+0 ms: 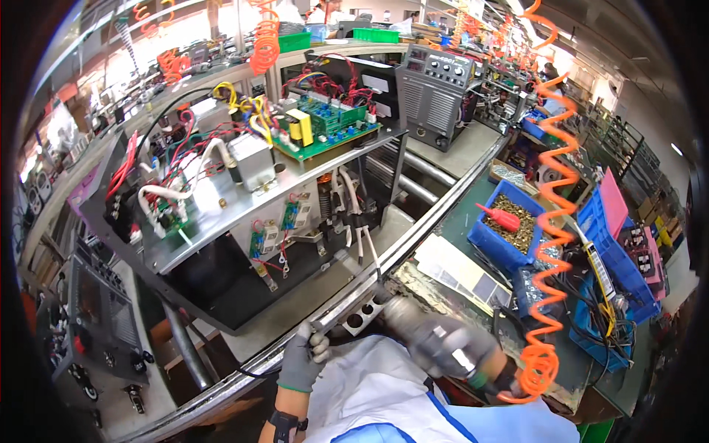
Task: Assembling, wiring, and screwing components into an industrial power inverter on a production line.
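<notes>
My left hand (303,359), in a grey glove, is at the near edge of the metal rail (267,359). Its fingers are curled closed, and whatever they may hold is hidden. To its right, my right hand (439,341), also gloved, is smeared by motion beside the workbench edge, so its fingers and any object in them do not show clearly. A metal plate with round holes (362,319) sits between the two hands. Beyond the rail stands an opened machine chassis (214,221) with a green circuit board (325,133), a silver block (252,161) and many coloured wires.
An orange coiled hose (555,244) hangs over the right bench. On that bench are a blue bin of small screws (509,225) with a red-handled tool (502,218), paper sheets (461,273) and a blue bin of cables (602,325). A closed grey machine (436,96) stands farther along the line.
</notes>
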Tool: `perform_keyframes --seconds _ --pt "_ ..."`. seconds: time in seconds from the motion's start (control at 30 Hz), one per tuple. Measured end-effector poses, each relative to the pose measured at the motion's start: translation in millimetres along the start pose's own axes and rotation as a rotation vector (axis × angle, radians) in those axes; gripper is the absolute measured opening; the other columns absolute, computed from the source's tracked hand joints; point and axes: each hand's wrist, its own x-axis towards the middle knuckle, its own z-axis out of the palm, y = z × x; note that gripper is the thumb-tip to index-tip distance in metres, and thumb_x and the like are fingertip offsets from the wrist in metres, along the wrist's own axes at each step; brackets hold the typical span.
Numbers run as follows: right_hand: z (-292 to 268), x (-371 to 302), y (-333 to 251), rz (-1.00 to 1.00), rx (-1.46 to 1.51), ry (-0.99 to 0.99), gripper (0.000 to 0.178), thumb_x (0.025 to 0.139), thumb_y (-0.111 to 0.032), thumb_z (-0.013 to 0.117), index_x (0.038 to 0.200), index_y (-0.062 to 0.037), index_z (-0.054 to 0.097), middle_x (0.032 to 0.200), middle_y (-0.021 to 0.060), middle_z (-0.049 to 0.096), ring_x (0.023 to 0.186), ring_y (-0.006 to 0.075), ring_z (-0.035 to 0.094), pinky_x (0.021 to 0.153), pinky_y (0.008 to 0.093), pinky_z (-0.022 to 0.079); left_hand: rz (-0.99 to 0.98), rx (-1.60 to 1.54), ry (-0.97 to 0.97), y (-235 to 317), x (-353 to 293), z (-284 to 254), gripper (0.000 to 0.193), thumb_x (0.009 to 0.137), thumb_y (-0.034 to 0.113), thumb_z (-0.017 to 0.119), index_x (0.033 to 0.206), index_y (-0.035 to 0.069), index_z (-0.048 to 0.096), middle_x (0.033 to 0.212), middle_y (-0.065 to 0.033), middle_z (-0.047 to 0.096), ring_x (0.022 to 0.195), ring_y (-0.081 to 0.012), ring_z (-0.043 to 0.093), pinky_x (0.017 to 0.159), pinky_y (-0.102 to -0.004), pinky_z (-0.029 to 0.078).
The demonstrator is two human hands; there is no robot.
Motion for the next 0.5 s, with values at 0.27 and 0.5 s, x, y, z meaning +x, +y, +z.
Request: perform_keyframes --seconds 0.27,0.5 --pt "-5.8 34.7 40.1 -0.008 -0.452 -0.249 0.094 0.064 -0.03 0.066 0.139 -0.001 0.019 0.108 0.0119 0.047 0.097 0.0181 0.047 0.083 0.0259 0.039 0.17 -0.032 0.082 25.3 31.1 17.4 0.025 0.09 0.033 0.053 0.085 0.009 0.052 0.056 0.0058 0.033 0.045 -0.0056 0.027 0.035 -0.0194 0.02" --pt "-36.3 44.9 60.5 -0.098 -0.701 -0.233 0.086 0.072 -0.043 0.063 0.135 0.0017 0.025 0.12 0.0138 0.036 0.112 0.0239 0.036 0.097 0.0338 0.027 0.099 -0.016 -0.11 12.6 42.8 -0.5 0.025 0.09 0.033 0.053 0.085 0.008 0.052 0.057 0.0058 0.033 0.045 -0.0057 0.028 0.036 -0.0189 0.02"
